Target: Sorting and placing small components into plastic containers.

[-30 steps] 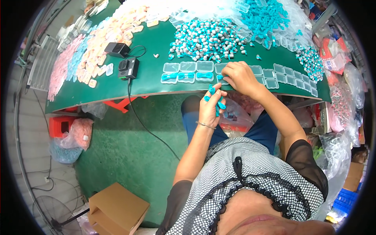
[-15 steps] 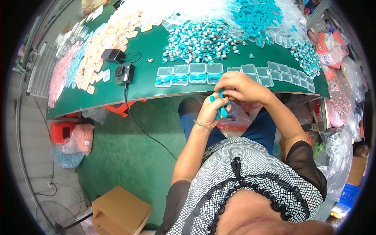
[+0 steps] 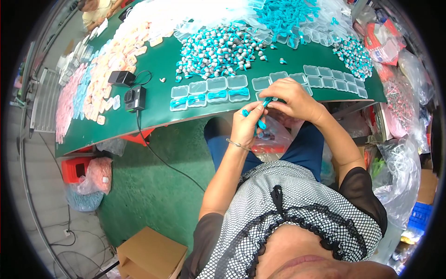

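A bundle of teal cord (image 3: 261, 124) is held between my two hands, just in front of the table's near edge. My left hand (image 3: 244, 128) closes around it, thumb on top, with teal loops poking out on both sides of the thumb. The fingertips of my right hand (image 3: 293, 98) pinch the upper end of the cord; part of it is hidden by the fingers. Just beyond stand open clear plastic boxes (image 3: 197, 100) with raised lids, several holding folded teal cord (image 3: 217, 95). More clear boxes (image 3: 315, 82) stand to the right.
On the green table (image 3: 158, 104) lie a heap of grey-and-teal plugs (image 3: 218, 51), a teal cord pile (image 3: 285, 21), pale orange pieces (image 3: 104, 79) and a black device (image 3: 135, 98) with a cable. A cardboard box (image 3: 151, 253) sits on the floor. Another person (image 3: 95, 14) is at far left.
Both hands stay together while the cord bundle is turned and gathered more tightly in the fingers. The view has shifted slightly, so the table appears further left, and another person shows at far left.
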`<state>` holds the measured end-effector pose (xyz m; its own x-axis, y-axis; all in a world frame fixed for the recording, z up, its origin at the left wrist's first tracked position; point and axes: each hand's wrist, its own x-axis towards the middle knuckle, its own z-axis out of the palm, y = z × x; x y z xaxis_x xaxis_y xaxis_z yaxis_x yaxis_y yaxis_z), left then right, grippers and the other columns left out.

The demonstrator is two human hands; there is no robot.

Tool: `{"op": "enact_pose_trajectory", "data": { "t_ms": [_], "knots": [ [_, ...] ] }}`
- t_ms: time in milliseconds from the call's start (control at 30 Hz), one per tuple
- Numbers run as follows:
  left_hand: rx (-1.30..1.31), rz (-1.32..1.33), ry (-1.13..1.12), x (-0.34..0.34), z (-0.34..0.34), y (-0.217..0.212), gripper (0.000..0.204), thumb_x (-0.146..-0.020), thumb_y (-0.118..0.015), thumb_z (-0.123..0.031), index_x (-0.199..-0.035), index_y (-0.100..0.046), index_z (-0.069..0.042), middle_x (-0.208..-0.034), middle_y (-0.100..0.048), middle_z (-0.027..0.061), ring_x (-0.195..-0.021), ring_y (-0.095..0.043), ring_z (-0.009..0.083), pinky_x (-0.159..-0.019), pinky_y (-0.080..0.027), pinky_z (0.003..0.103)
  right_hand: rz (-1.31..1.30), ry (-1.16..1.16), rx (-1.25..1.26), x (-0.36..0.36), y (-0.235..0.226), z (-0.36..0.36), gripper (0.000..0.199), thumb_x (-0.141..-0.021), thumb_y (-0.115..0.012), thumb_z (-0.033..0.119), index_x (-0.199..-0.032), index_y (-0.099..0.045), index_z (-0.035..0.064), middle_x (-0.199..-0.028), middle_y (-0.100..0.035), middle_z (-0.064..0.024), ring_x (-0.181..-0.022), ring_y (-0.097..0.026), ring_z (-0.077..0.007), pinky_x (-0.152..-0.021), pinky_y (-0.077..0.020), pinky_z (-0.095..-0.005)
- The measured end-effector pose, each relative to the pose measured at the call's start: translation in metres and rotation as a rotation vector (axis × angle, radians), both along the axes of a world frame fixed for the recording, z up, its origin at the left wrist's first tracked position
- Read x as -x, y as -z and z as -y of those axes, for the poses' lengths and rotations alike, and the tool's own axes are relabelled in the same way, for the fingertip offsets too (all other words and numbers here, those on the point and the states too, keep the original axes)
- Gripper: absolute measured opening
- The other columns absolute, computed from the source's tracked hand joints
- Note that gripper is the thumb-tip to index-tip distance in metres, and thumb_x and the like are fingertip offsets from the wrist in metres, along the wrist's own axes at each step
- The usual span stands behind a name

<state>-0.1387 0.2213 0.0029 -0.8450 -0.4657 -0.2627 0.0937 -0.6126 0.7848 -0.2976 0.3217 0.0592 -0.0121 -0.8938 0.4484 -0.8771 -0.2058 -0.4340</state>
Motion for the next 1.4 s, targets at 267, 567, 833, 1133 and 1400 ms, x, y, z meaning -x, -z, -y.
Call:
{"op": "enact_pose_trajectory", "data": {
  "t_ms": [267,567,833,1133,1400],
  "knots": [
    [0.027,0.014,-0.018,-0.003,0.001,0.01,0.034,-0.091,-0.062,-0.014,-0.122,-0.057,0.0,-0.087,-0.064,0.0069,-0.063,-0.056,0.0094,-0.042,-0.038,0.02,0.168,0.234,0.045,0.018,0.024,-0.002,0.014,-0.074,-0.072,0.01,-0.087,-0.068,0.0097,-0.089,-0.062,-0.0043,-0.092,-0.057,-0.0232,-0.08,-0.0422,-0.0371],
    [0.117,0.102,-0.003,-0.003,-0.004,0.007,0.039,-0.09,-0.062,-0.015,-0.126,-0.056,-0.002,-0.086,-0.066,0.0042,-0.055,-0.053,0.0051,-0.042,-0.038,0.019,-0.119,0.339,-0.068,0.006,0.032,0.006,0.017,-0.073,-0.073,0.016,-0.087,-0.067,0.011,-0.091,-0.06,-0.0031,-0.097,-0.054,-0.0237,-0.085,-0.0358,-0.0387],
    [0.213,0.071,-0.038,0.002,-0.004,0.019,0.038,-0.09,-0.062,-0.015,-0.125,-0.057,0.0,-0.084,-0.067,0.0035,-0.055,-0.052,0.0039,-0.041,-0.037,0.019,-0.195,0.275,-0.018,0.009,0.032,0.012,0.013,-0.073,-0.073,0.015,-0.083,-0.065,0.0106,-0.089,-0.059,-0.0027,-0.094,-0.056,-0.023,-0.086,-0.0363,-0.0397],
    [-0.162,-0.076,-0.049,-0.005,0.0,0.011,0.038,-0.095,-0.057,-0.02,-0.128,-0.052,-0.002,-0.089,-0.062,0.0061,-0.063,-0.056,0.009,-0.042,-0.039,0.02,-0.175,0.277,-0.018,0.011,0.038,0.023,0.012,-0.076,-0.071,0.015,-0.085,-0.065,0.0101,-0.088,-0.061,-0.002,-0.091,-0.057,-0.0219,-0.086,-0.0363,-0.0395],
    [-0.371,-0.118,-0.038,-0.006,0.001,0.005,0.036,-0.097,-0.053,-0.033,-0.118,-0.055,-0.003,-0.089,-0.061,0.0048,-0.069,-0.057,0.0116,-0.043,-0.04,0.021,-0.124,0.278,0.072,-0.001,0.017,0.016,0.013,-0.078,-0.069,0.017,-0.088,-0.065,0.0096,-0.087,-0.063,-0.0036,-0.087,-0.058,-0.023,-0.081,-0.0387,-0.0383]
  ]
}}
